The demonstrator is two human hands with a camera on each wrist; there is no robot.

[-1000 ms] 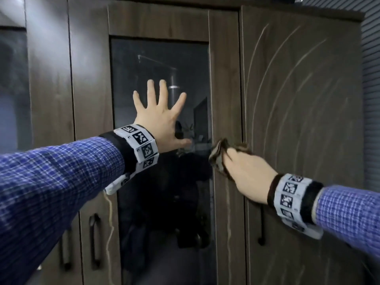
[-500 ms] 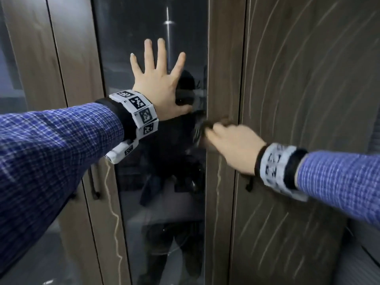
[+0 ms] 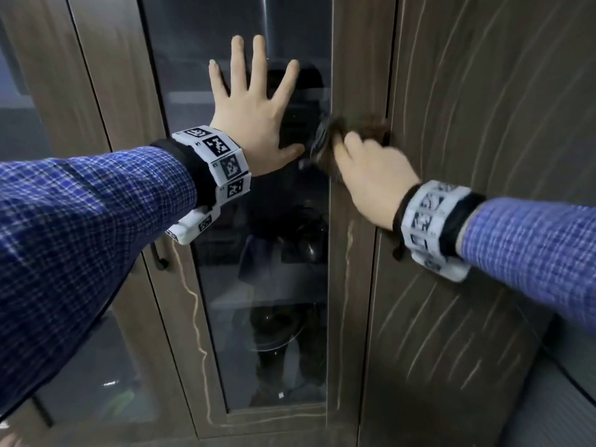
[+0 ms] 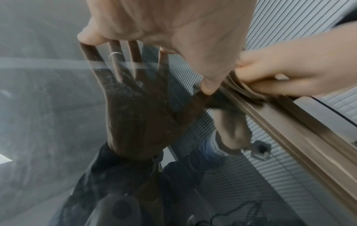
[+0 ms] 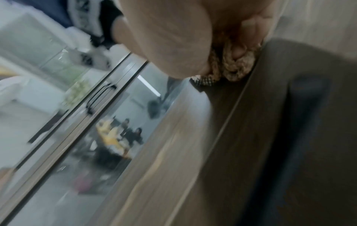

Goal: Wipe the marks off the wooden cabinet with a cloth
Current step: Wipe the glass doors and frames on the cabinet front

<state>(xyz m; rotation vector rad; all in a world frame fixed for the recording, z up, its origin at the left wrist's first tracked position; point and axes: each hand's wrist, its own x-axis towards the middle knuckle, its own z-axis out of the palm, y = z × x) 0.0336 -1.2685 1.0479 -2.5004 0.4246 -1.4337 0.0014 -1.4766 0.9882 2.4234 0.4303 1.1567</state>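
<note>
Dark wooden cabinet (image 3: pixel 467 108) streaked with pale marks (image 3: pixel 432 317), cloth (image 3: pixel 325 146) pressed on it.

Slatted blind (image 4: pixel 289 30) behind; checked sleeves (image 3: pixel 80 237)

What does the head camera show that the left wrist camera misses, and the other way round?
Only the head view shows the pale curved chalk-like marks across the dark wooden cabinet door, and both blue checked sleeves.

Only the left wrist view shows the left hand's dark reflection in the glass, and the palm side of the hand.

Both show the left hand spread flat on the glass door panel, and the right hand pressing the crumpled brown cloth against the wooden frame strip.
</note>
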